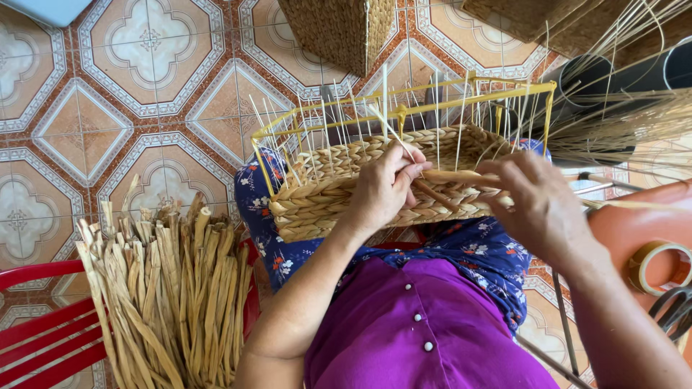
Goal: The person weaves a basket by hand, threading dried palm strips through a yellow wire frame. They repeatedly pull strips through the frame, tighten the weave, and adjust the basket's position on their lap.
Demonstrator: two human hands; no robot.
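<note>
Purple fabric of the person's shirt (411, 331) fills the lower middle of the frame, with a blue flowered garment (476, 256) over the lap just above it; on that lap, in the centre of the frame, rests the half-woven basket (324, 202), built around a yellow wire frame (404, 101); several rows of thick braided straw already wrap the lower wall, while thin pale upright stakes (339, 122) stand bare above them, so I judge the base and lower courses done and the upper wall up to the frame's rim left to weave.

Left hand (386, 189) comes in from the lower left, forearm angled up, and lies over the near wall of the basket; its fingers (414, 169) are curled closed, pinching a flat straw strand (447, 176) against the rim. Right hand (537, 205) reaches in from the lower right, back of the hand to the camera; its fingers bend toward the same strand, though whether they grip it I cannot tell.

At lower left a bundle of dried straw strips (169, 288) lies on a red chair (43, 324); a tape roll (659, 266) sits at the right edge; patterned floor tiles (115, 94) spread across the upper left.
</note>
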